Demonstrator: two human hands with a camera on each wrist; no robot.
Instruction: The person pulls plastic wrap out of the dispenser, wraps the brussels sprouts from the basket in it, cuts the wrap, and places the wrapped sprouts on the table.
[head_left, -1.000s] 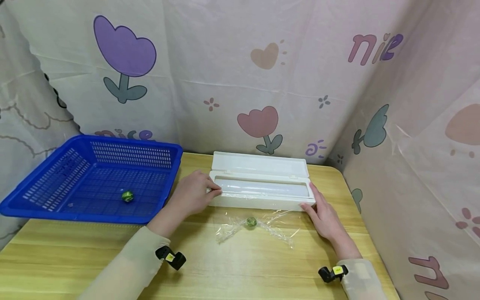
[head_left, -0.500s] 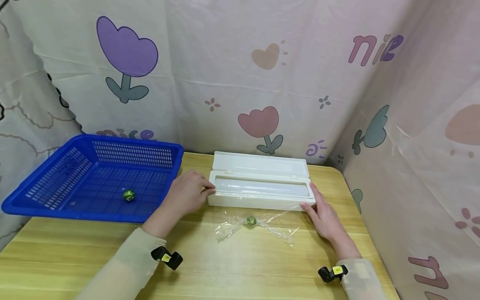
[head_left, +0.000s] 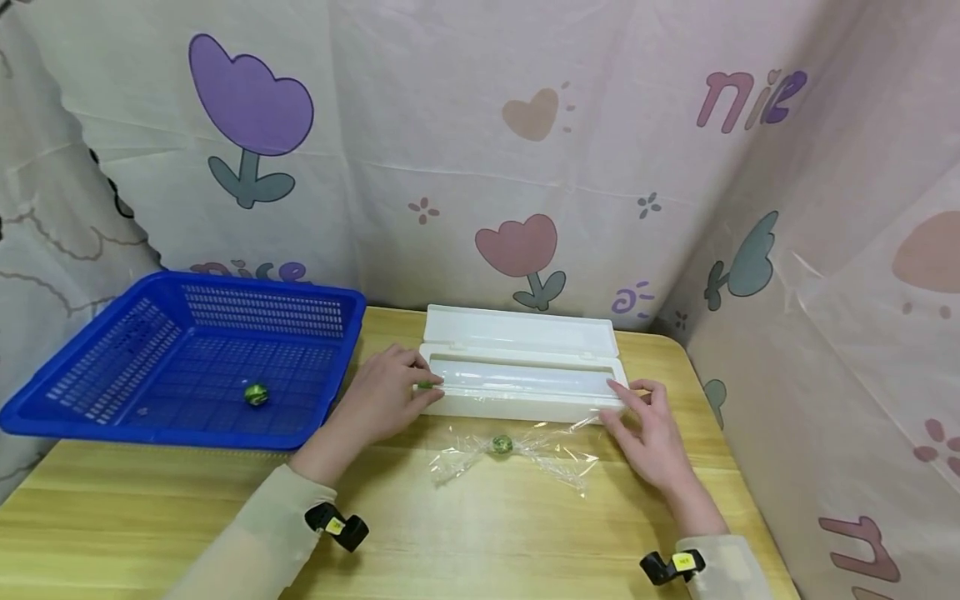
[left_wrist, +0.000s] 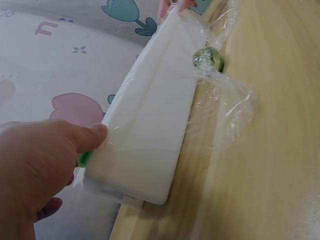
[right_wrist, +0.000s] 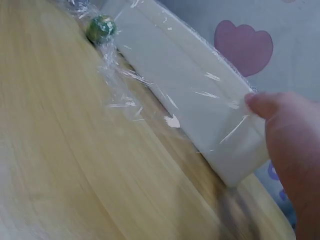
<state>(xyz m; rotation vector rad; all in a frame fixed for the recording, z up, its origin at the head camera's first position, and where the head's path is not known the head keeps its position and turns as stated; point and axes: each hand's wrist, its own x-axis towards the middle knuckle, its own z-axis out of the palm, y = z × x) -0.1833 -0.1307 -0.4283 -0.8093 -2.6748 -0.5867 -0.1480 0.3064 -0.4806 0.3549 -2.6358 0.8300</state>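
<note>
A white cling film box (head_left: 517,407) lies on the table, lid (head_left: 521,329) raised behind it, with a film roll (head_left: 517,377) inside. My left hand (head_left: 382,396) is at its left end, thumb and index finger pinching a small green slide cutter (left_wrist: 85,159), mostly hidden by the fingers. My right hand (head_left: 651,433) holds the right end: index finger on the top front edge, thumb lower on the front wall. Clear film (right_wrist: 207,95) drapes over the front. Before the box lies a small green patterned ball (head_left: 502,445) in clear film twisted out to both sides (left_wrist: 220,95).
A blue plastic basket (head_left: 348,350) stands on the left, beside my left forearm, with another green patterned ball (head_left: 256,394) in it. A printed curtain (head_left: 420,150) hangs right behind the box and along the right side of the wooden table (head_left: 480,542).
My left hand shifted left along the box, then back slightly, its thumb now lower and the green piece showing. My right index finger has moved from the box's side onto its top front edge.
</note>
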